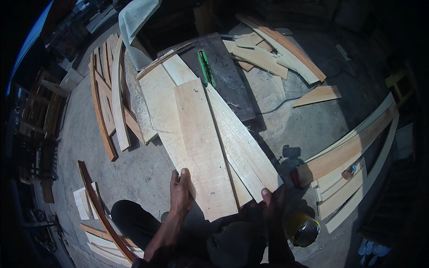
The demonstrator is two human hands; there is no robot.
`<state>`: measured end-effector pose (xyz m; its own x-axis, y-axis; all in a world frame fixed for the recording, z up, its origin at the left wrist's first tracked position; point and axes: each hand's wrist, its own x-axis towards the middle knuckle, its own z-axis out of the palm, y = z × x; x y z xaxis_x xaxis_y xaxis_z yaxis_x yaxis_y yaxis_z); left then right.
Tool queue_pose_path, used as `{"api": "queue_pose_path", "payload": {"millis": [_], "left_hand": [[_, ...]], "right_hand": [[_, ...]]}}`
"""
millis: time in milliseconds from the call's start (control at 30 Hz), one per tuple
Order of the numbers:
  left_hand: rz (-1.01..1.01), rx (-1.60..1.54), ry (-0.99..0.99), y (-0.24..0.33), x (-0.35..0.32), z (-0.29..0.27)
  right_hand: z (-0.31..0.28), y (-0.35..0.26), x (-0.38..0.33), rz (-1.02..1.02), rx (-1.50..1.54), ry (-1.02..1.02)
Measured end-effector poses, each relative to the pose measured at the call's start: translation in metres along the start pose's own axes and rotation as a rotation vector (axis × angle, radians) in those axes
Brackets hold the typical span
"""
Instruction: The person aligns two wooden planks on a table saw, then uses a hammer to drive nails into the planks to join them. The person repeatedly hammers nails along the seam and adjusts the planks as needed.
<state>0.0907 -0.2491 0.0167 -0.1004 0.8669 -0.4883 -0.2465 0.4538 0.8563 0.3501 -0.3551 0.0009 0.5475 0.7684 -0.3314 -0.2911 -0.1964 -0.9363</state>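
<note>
A wide wooden plank (pixel 205 147) slants across the middle, its near end toward me. My left hand (pixel 181 192) grips its left edge, with the thumb on top and the other fingers partly hidden beneath. Beside it lies a narrower pale board (pixel 241 138), its far end at the green slot (pixel 206 67) in a dark flat-topped table (pixel 228 71). My right hand (pixel 271 198) holds this board's near right corner, thumb on top and fingers hidden in shadow. Under both pieces, a broad pale sheet of wood (pixel 158 96) covers the table's left part.
Long curved wood strips (pixel 117 98) lie on the floor at left. Offcuts (pixel 263 58) are heaped beyond the table. More boards (pixel 348 152) lie at right, near a yellow-rimmed bucket (pixel 305 228). A curved brown strip (pixel 100 205) rests at lower left. A cable (pixel 277 107) crosses the floor.
</note>
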Motion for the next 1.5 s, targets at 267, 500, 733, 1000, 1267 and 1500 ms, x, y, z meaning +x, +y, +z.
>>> {"api": "queue_pose_path", "payload": {"millis": [267, 500, 733, 1000, 1267, 1500], "left_hand": [[-0.05, 0.107, 0.019, 0.004, -0.006, 0.011], [-0.05, -0.031, -0.02, 0.006, 0.002, 0.012], [0.078, -0.092, 0.001, -0.002, 0.013, 0.017], [0.048, -0.104, -0.012, 0.003, 0.022, 0.013], [0.037, -0.082, -0.016, 0.004, 0.032, 0.01], [0.043, -0.087, -0.022, 0.005, 0.037, 0.01]], "right_hand": [[-0.012, 0.0, -0.001, 0.019, 0.059, -0.007], [-0.008, 0.001, 0.004, 0.016, 0.018, 0.008], [-0.002, -0.004, 0.002, 0.032, 0.031, -0.027], [0.009, -0.007, 0.007, 0.085, 0.14, -0.071], [0.01, 0.002, 0.012, 0.112, 0.152, -0.058], [0.016, -0.003, 0.018, 0.098, 0.174, -0.066]]}}
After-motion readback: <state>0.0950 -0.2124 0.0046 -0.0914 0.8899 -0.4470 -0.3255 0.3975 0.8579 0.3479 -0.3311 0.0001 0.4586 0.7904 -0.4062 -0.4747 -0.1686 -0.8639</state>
